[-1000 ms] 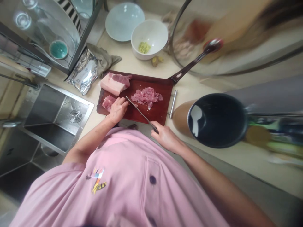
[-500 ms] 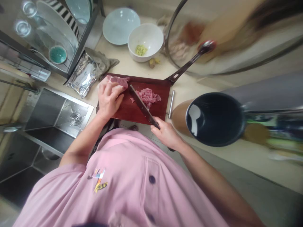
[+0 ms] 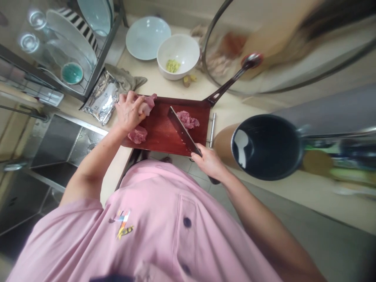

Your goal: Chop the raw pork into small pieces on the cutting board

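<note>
My left hand is closed on a piece of raw meat at the far left corner of the red cutting board. A second chunk of meat lies on the board below that hand, close to the wrist. My right hand grips a kitchen knife by its handle. The dark blade slants across the board, its tip pointing away to the left. Just right of the blade sits a pile of cut meat, partly hidden by it.
Behind the board stand a white bowl with chopped yellow-green bits and a pale blue plate. A dark pot is on the right, near a spoon and a glass lid. A foil bag, dish rack and sink are left.
My left hand has shifted slightly left and up with the meat, and another chunk now shows below it. The knife has moved right, up against the cut pile.
</note>
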The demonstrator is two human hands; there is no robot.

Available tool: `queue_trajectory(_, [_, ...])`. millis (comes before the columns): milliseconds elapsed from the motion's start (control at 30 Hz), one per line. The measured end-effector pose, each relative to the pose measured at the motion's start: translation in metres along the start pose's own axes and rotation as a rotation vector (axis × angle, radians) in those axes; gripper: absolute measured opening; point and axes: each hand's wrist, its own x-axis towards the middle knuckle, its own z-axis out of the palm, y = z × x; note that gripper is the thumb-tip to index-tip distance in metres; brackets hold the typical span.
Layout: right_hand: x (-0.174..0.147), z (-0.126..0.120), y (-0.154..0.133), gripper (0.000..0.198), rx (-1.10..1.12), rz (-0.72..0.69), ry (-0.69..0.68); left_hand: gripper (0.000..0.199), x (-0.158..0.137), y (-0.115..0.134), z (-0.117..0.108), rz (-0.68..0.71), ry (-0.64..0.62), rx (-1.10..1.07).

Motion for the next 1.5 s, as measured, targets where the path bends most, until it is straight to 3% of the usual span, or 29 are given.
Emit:
queue_trajectory(200, [-0.008, 0.005, -0.007, 0.036, 0.006, 0.029, 0.040, 0.053, -0.012, 0.006, -0.004, -0.031, 0.053, -0.022])
queue_trajectory(300, [-0.014, 0.011, -0.013, 0.034, 0.095, -0.016, -0.011, 0.064, -0.044, 0.004, -0.014, 0.022, 0.065, -0.060])
queue_trajectory(367, [-0.014, 0.014, -0.016, 0.031, 0.130, -0.046, -0.060, 0.061, -0.070, 0.000, -0.016, 0.032, 0.048, -0.092])
queue_trajectory(533, [-0.008, 0.017, -0.016, 0.022, 0.136, -0.042, -0.108, 0.058, -0.107, -0.003, 0.003, 0.071, -0.072, -0.124])
queue_trajectory(667, [-0.003, 0.014, -0.013, 0.020, 0.149, -0.011, -0.089, 0.040, -0.098, 0.021, 0.024, -0.094, -0.020, -0.308])
queue_trajectory(767, [-0.003, 0.013, -0.014, 0.022, 0.158, -0.005, -0.059, 0.043, -0.089, 0.050, 0.037, -0.231, 0.064, -0.468])
queue_trajectory(900, [-0.008, 0.011, -0.017, 0.029, 0.132, -0.005, -0.004, 0.045, -0.085, 0.071, 0.045, -0.092, 0.065, -0.397])
queue_trajectory(1000, [-0.010, 0.010, -0.018, 0.033, 0.087, -0.016, 0.001, 0.038, -0.081, 0.070, 0.049, 0.061, 0.105, -0.297])
queue_trajectory(1133, [-0.009, 0.008, -0.015, 0.030, 0.084, -0.049, -0.048, 0.028, -0.074, 0.065, 0.058, 0.262, 0.037, -0.285])
queue_trajectory(1300, [-0.016, 0.002, -0.014, 0.032, 0.094, -0.025, -0.021, 0.021, -0.074, 0.062, 0.064, 0.263, 0.080, -0.295])
queue_trajectory(1500, [-0.031, -0.004, -0.024, 0.043, -0.006, -0.015, 0.006, 0.020, -0.072, 0.066, 0.065, 0.130, 0.077, -0.238])
